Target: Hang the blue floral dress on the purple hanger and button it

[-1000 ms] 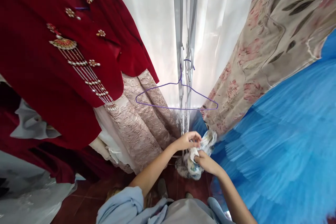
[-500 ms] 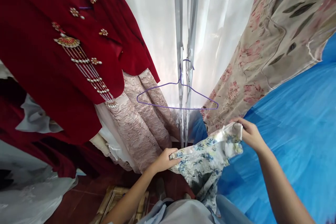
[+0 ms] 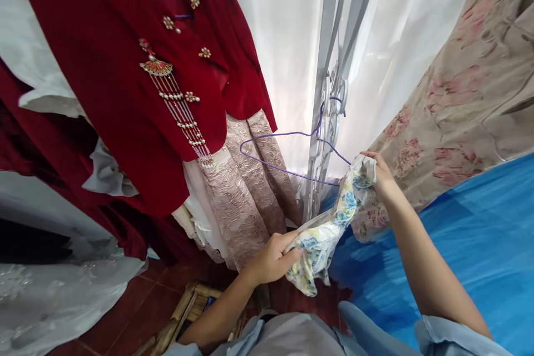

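Note:
A white garment with a blue and yellow floral print (image 3: 319,239) is stretched between my two hands. My left hand (image 3: 273,258) grips its lower left end, thumb on top. Higher up on the right, my right hand (image 3: 380,172) pinches the other end, with the fingertips partly behind the cloth. A purple wire hanger (image 3: 275,134) hangs by its hook from a white metal stand (image 3: 329,122). Its right end is at the garment's upper part, just left of my right hand; whether it is inside the cloth I cannot tell.
A dark red jacket (image 3: 112,78) with beaded brooches hangs at left over a pink brocade skirt (image 3: 242,200). On the right are a beige floral dress (image 3: 450,105) and blue fabric (image 3: 459,256). A bamboo stool (image 3: 186,306) stands on the red tiled floor, below my left forearm.
My right hand has raised its end of the floral garment to the hanger's right end. The hanger has turned and tilted. The view has shifted to the left.

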Action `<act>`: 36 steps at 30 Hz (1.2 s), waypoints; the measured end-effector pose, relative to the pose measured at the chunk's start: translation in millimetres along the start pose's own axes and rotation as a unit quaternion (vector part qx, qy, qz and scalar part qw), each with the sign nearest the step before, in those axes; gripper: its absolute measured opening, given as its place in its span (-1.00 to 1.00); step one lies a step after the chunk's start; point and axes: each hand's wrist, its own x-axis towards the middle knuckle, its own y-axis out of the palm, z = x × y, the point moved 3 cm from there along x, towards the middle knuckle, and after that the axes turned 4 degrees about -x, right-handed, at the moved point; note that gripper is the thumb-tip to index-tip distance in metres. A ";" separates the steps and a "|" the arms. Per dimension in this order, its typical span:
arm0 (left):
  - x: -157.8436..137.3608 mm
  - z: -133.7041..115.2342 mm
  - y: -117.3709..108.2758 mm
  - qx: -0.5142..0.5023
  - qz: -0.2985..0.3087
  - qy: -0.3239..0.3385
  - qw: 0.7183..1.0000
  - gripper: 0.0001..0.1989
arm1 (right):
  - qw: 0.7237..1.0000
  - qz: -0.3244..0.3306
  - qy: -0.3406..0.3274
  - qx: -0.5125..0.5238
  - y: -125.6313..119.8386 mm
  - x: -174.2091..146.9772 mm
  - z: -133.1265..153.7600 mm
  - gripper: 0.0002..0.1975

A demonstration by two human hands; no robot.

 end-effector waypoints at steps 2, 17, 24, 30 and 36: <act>-1.6 9.0 -28.7 0.056 -0.019 -0.004 0.998 -0.77 | 0.999 0.007 0.025 0.021 9.5 -10.4 3.0 -0.61; 160.5 -25.2 -265.5 0.268 -0.276 0.193 0.903 -0.89 | 0.997 -0.039 -0.055 -0.043 -0.8 -49.3 52.3 -0.80; 194.8 -66.5 -199.3 0.187 -0.124 0.199 0.954 -0.51 | 0.992 -0.052 -0.017 -0.111 -9.8 -45.7 55.2 -0.73; 157.1 -34.2 -164.8 0.255 -0.106 0.094 0.956 -0.68 | 0.980 -0.010 -0.044 -0.192 -9.9 -54.0 64.7 -0.65; 158.0 -44.6 -152.8 0.271 -0.194 0.132 0.934 -0.73 | 0.961 -0.042 -0.129 -0.243 -15.6 -41.1 98.6 -0.67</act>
